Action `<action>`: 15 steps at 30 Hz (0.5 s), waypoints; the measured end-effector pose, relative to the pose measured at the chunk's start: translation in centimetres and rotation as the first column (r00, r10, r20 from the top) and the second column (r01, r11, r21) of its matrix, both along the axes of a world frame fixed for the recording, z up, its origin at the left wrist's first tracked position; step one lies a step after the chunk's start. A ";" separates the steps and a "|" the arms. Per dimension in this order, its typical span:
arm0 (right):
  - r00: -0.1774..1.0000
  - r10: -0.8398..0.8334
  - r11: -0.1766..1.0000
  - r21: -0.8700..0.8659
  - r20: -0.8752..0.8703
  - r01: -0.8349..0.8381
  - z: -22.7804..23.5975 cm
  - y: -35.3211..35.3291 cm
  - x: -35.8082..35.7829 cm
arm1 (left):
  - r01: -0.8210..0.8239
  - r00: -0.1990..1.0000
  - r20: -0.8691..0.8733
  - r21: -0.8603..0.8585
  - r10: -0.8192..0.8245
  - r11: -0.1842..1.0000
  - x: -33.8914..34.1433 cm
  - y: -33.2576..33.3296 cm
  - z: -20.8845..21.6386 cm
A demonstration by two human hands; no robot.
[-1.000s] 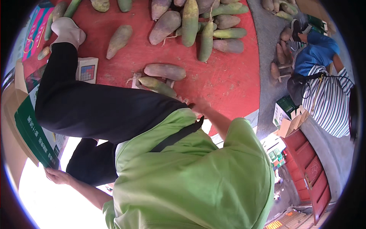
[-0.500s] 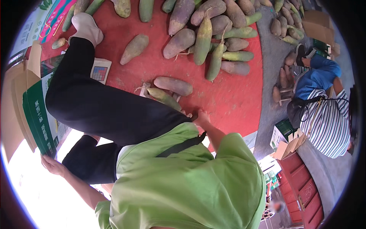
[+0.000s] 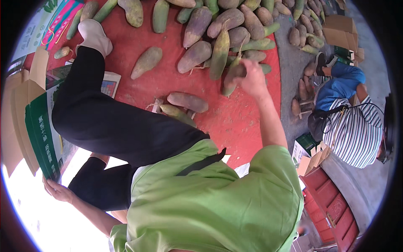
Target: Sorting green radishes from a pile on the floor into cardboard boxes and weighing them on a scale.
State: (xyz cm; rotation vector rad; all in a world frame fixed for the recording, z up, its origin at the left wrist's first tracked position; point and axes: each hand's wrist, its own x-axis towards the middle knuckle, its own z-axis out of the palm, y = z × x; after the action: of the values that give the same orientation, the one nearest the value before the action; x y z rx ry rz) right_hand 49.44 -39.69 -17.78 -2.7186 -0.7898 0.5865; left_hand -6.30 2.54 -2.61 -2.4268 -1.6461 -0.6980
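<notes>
My left hand (image 3: 61,192) has its fingers bent around the lower edge of a green and white cardboard box (image 3: 40,134) at the left. At the pile's near edge, my right hand (image 3: 252,80) is bent over a long green radish (image 3: 229,86). Its fingertips come against the radish's upper part, but blur and shadow hide whether they close on it. Just left of it lies a yellow-green radish (image 3: 219,56). A purplish radish (image 3: 187,102) and a green one (image 3: 178,114) lie nearer, beside my dark-trousered leg.
A red mat (image 3: 126,54) carries the radishes, including a single greenish one (image 3: 147,63). A white scale-like device (image 3: 110,84) stands by my leg. At right, a person in a striped shirt (image 3: 354,134) sits near open cartons (image 3: 312,157) and more radishes (image 3: 302,90).
My right hand has moved forward and right, from low beside my waist to the radish at the pile's edge. The left hand stays at the box. The whole view has shifted slightly.
</notes>
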 end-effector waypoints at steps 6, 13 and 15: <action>0.967 0.080 0.951 0.273 0.242 -0.147 -2.4 3.6 -2.3 | -0.003 1.000 -0.004 0.018 0.003 1.000 1.7 -1.2 0.3; 0.830 0.458 0.883 0.056 -0.319 -0.466 -10.0 8.6 -15.4 | 0.120 0.987 -0.116 0.107 -0.108 0.987 1.7 -1.2 0.2; 0.788 0.522 0.839 0.033 -0.326 -0.543 -11.2 9.7 -16.7 | 0.104 0.991 -0.094 0.090 -0.096 0.991 2.2 -1.5 0.2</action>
State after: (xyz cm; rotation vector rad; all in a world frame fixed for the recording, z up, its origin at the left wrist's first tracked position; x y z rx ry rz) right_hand 32.75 -29.94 -28.98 -2.3270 -1.4755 1.1576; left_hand -4.12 1.08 -2.42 -2.4493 -1.4340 -0.6541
